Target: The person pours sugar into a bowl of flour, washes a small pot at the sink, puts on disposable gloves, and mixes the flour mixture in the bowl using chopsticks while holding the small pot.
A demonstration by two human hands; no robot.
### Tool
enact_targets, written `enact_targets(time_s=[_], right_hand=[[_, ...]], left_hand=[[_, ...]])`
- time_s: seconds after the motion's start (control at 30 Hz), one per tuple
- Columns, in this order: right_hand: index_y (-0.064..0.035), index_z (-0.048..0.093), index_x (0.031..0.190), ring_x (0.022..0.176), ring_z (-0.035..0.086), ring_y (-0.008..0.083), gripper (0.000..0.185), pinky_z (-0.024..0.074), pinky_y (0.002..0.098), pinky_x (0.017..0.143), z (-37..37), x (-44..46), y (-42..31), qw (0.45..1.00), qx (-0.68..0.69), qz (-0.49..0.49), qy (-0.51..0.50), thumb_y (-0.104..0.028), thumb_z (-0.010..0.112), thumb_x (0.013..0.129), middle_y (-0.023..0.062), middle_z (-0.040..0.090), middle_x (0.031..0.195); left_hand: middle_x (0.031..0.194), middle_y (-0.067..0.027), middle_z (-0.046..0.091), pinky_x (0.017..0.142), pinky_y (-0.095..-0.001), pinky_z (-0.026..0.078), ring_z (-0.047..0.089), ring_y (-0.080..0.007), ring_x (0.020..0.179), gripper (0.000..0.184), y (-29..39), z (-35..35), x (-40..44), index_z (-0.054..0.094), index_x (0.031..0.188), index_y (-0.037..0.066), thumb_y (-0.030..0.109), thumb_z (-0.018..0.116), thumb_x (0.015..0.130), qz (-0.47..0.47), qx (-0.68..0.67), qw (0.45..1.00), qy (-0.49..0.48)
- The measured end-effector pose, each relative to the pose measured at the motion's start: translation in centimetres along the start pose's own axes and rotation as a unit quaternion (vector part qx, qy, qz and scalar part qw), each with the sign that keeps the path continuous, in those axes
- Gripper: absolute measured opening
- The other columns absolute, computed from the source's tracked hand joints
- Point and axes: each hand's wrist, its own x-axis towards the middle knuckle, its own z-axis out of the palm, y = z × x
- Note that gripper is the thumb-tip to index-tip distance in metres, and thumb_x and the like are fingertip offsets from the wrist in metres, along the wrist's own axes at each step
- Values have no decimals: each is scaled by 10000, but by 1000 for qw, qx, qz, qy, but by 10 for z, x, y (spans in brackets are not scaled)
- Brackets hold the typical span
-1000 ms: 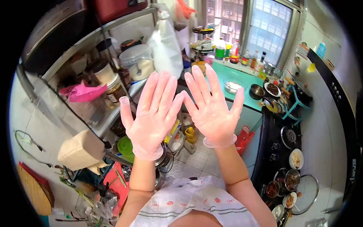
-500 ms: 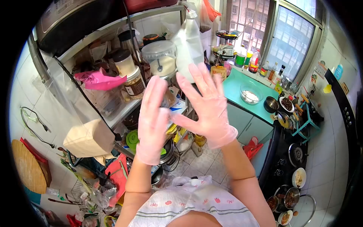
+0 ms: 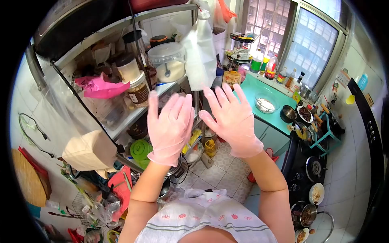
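Note:
Both hands are raised in mid-air before me, each in a thin, see-through disposable glove. My left hand [image 3: 171,126] has its fingers stretched out and holds nothing; its back faces me. To its right, my right hand [image 3: 234,122] is spread with the thumb pointing toward the left hand, also with nothing in it. The hands are apart, and their fingertips are slightly blurred. Behind the left hand stands the metal shelf [image 3: 121,128]. Beyond the right hand's fingers lies the green counter [image 3: 253,87] with a glass bowl [image 3: 266,101] of white contents.
A clear tub of white powder [image 3: 167,62] and lidded jars [image 3: 137,87] crowd the shelf. A white plastic bag [image 3: 201,52] hangs at its corner. Right, a black stove [image 3: 298,178] carries pots and a bowl of food [image 3: 316,193]. Sauce bottles [image 3: 270,69] line the windowsill.
My hands have moved apart and slightly lower. The left hand has turned from edge-on to show its back, with fingers more spread. The view has shifted slightly.

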Motion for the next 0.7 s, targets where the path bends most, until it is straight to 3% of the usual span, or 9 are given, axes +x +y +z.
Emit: enact_targets(time_s=[0.03,0.1,0.2,0.23,0.33,0.43,0.5,0.57,0.7], right_hand=[[-80,545,1229,1036,577,277,515,378,467,1002,8,-4,3,1000,9,11,-7,-404,607,834,128,621,1014],[-39,613,1091,839,627,282,427,449,395,903,21,-10,8,999,-26,-1,38,-395,579,858,120,639,775],[-49,625,1004,741,623,262,377,457,383,843,14,-8,14,998,-1,10,-66,-391,590,850,86,617,698],[-61,619,941,641,601,246,342,462,376,746,11,-7,16,996,9,18,-86,-382,621,825,57,586,619],[-58,630,1027,707,622,299,369,496,418,696,-7,-3,16,976,-1,53,-211,-376,608,841,114,626,701],[-62,636,881,678,626,311,314,486,419,635,-7,-4,23,966,33,51,-252,-372,619,832,116,619,671],[-62,626,818,682,631,309,309,487,412,626,-8,-5,24,961,36,52,-268,-371,623,827,119,621,670],[-63,624,786,682,635,303,311,488,409,616,-7,-7,23,954,30,53,-294,-372,626,824,115,623,669],[-64,628,783,670,642,289,313,489,404,586,1,-16,24,933,-1,39,-358,-373,618,834,93,631,670]], left_hand=[[904,-36,651,1017,-482,388,634,-199,930,268,1,4,3,617,1088,91,195,641,842,6,-5,1000,9],[848,-43,657,990,-462,416,640,-206,893,237,9,5,7,629,1058,85,191,635,846,-25,-2,997,-70],[718,-57,652,956,-425,446,649,-225,772,170,18,5,18,643,974,95,220,599,869,-32,32,986,-161],[706,-62,651,955,-421,447,649,-232,751,165,21,4,22,643,960,100,230,590,873,-32,37,980,-191],[671,-86,647,904,-416,480,643,-257,695,159,29,11,28,650,785,106,205,563,874,-18,36,976,-212],[657,-103,643,800,-415,528,635,-290,664,181,34,25,26,641,635,86,131,600,805,-9,16,975,-221],[681,-115,655,745,-398,541,633,-312,643,110,33,68,1,648,645,73,110,632,748,-166,-55,954,-244],[708,-128,667,697,-391,549,638,-332,639,46,37,73,-4,658,660,61,89,654,697,-214,-85,931,-283],[766,-152,683,652,-408,548,664,-356,700,48,54,18,30,684,699,46,69,662,663,-75,-45,909,-408]])
